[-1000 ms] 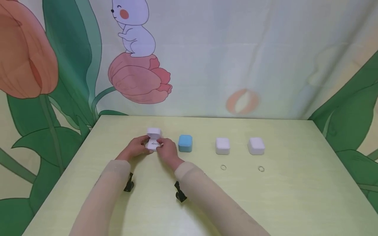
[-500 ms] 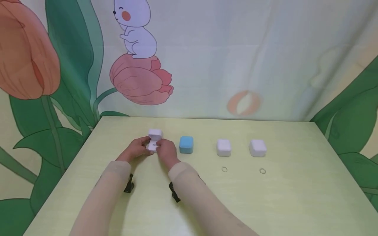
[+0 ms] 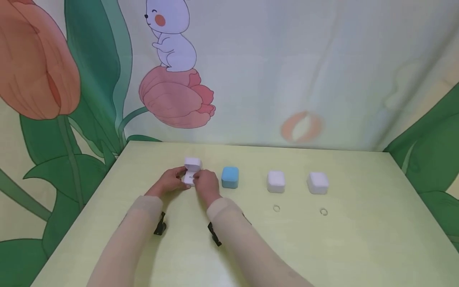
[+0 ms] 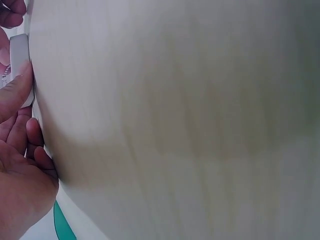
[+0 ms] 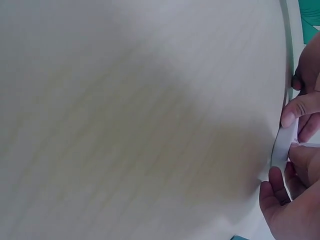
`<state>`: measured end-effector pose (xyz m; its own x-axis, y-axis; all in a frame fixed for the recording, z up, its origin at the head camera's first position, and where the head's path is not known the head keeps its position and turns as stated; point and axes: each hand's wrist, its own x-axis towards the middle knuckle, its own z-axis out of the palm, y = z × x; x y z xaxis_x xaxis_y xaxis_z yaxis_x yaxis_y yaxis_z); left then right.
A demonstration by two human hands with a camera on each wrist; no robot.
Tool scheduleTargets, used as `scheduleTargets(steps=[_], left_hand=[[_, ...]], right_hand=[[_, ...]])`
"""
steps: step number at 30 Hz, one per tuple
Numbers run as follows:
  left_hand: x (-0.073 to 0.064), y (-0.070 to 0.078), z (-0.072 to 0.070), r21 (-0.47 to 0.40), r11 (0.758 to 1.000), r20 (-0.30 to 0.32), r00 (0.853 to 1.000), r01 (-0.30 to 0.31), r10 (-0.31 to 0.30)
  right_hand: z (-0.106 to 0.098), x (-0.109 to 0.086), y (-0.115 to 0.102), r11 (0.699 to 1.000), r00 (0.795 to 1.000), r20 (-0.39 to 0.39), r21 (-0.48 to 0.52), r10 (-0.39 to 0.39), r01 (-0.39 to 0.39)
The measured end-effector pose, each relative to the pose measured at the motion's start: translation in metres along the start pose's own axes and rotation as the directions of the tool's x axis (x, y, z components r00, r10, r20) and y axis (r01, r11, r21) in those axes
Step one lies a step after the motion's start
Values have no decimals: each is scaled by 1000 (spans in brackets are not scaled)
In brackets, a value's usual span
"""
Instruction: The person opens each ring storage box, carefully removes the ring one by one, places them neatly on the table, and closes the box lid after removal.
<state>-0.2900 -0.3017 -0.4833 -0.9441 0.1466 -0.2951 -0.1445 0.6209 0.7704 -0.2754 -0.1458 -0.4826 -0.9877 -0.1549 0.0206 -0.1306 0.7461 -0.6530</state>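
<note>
A white ring box [image 3: 193, 163] stands with its lid raised at the left of the table. My left hand [image 3: 171, 181] grips it from the left, the thumb along its front edge, as the left wrist view shows. A small silver ring [image 3: 191, 177] sits at the box's cushion. Thumb and forefinger of my right hand [image 3: 207, 185] pinch at this ring from the right, hiding part of it. In the right wrist view, the pale box front [image 5: 283, 145] shows between both hands.
Right of the hands stands a closed blue box [image 3: 230, 177]. Farther right are two closed white boxes, a nearer one [image 3: 275, 181] and an outer one [image 3: 318, 183]. In front of them lie two loose rings, one left [image 3: 276, 208], one right [image 3: 324, 211]. A printed curtain hangs behind the table.
The right hand's fingers have shifted slightly inward over the box's cushion, covering more of the ring. The left hand keeps its hold. The whole head view has drifted a little.
</note>
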Motion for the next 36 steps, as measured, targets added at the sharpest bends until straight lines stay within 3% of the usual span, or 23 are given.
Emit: scheduleTargets(steps=[5, 9, 17, 25, 36], left_hand=[[1, -2, 5, 30, 1000, 5, 1000, -5, 5], [5, -2, 6, 1, 1000, -3, 1000, 11, -11], [5, 3, 4, 16, 1000, -11, 1000, 20, -19], [4, 1, 2, 8, 1000, -16, 999, 29, -29], [3, -1, 1, 18, 999, -26, 999, 33, -33]], right_hand=[[1, -4, 4, 999, 1000, -5, -41, 4, -4], [-1, -3, 3, 999, 1000, -20, -33, -9, 8], [2, 3, -1, 999, 999, 4, -35, 32, -31], [1, 4, -3, 995, 1000, -3, -98, -1, 1], [8, 8, -1, 994, 1000, 12, -103, -26, 28]])
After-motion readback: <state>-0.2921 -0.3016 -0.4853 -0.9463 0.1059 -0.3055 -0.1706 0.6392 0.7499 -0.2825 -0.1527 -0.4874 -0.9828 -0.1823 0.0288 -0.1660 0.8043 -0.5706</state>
